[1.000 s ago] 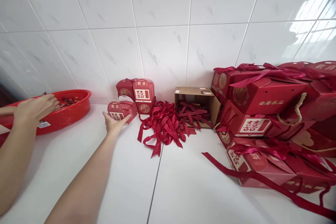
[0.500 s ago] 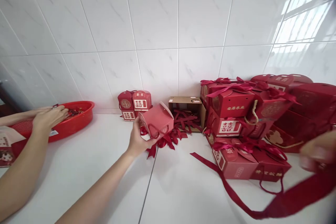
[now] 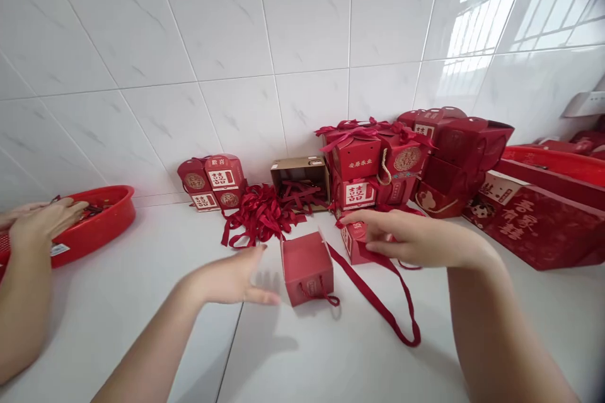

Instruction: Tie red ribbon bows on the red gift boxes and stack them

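A red gift box [image 3: 309, 261] with a cord handle stands on the white tabletop in front of me. Just left of it is my left hand [image 3: 231, 276], its fingers spread and apart from the box, holding nothing. To the box's right, my right hand [image 3: 401, 236] pinches a long dark red ribbon [image 3: 412, 339], which hangs down in a loop and runs back toward the box. Behind my right hand a smaller-looking red box [image 3: 352, 244] is partly hidden. A heap of loose red ribbons [image 3: 265, 214] lies behind the gift box.
A cardboard box [image 3: 302, 167] with ribbon strips stands by the tiled wall. Ribbon-tied boxes [image 3: 357, 160] are stacked right of it, small boxes [image 3: 212, 179] left. At far left, another person's hands [image 3: 47, 220] reach over a red basin [image 3: 104, 220]. A large red carton [image 3: 534, 220] sits at right.
My left hand has set the gift box down on the tabletop and let go. My right hand has come in from the far right with the ribbon. The view has turned rightward.
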`<state>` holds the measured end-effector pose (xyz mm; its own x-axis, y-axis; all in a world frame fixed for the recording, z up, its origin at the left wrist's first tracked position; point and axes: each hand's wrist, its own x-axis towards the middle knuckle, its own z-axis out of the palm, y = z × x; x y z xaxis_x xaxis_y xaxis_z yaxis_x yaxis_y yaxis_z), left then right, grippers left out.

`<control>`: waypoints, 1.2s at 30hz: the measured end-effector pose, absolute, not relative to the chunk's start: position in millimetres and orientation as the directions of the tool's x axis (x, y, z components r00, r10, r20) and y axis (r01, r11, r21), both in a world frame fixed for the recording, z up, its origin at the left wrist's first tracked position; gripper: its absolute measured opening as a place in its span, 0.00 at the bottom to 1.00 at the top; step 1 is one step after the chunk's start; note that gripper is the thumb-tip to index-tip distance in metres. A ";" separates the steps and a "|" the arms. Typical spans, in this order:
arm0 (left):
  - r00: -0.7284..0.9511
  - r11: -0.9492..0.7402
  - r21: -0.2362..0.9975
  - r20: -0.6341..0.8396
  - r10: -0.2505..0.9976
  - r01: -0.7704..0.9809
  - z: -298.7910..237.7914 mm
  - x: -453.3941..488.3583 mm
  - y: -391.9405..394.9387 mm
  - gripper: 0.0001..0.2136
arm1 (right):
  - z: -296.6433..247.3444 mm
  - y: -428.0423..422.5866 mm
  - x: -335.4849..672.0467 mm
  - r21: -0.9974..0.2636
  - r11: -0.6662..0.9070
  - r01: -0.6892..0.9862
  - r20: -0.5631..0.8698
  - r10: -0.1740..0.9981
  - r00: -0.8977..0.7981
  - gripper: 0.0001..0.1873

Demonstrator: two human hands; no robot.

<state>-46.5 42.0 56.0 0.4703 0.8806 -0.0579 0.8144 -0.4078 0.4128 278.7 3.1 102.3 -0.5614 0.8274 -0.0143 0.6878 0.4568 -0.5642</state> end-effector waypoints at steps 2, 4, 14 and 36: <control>0.384 -0.334 0.326 -0.099 0.918 0.884 87.6 -38.1 29.1 0.32 | 99.3 10.5 280.3 -0.605 0.451 0.656 -0.017 0.816 -0.577 0.24; 0.409 -0.397 0.310 0.029 0.912 0.864 106.0 -21.9 17.8 0.24 | 95.5 17.9 278.2 -0.641 0.452 0.620 -0.010 0.803 -0.596 0.24; 0.550 -0.518 0.188 -0.228 0.803 0.834 63.0 28.2 54.3 0.24 | 62.0 56.6 251.2 -0.654 0.407 0.638 -0.076 0.803 -0.591 0.25; 0.687 -0.612 0.320 -0.243 0.685 0.723 69.2 22.8 55.2 0.17 | 63.9 61.6 249.6 -0.826 0.397 0.400 -0.115 0.576 -0.810 0.28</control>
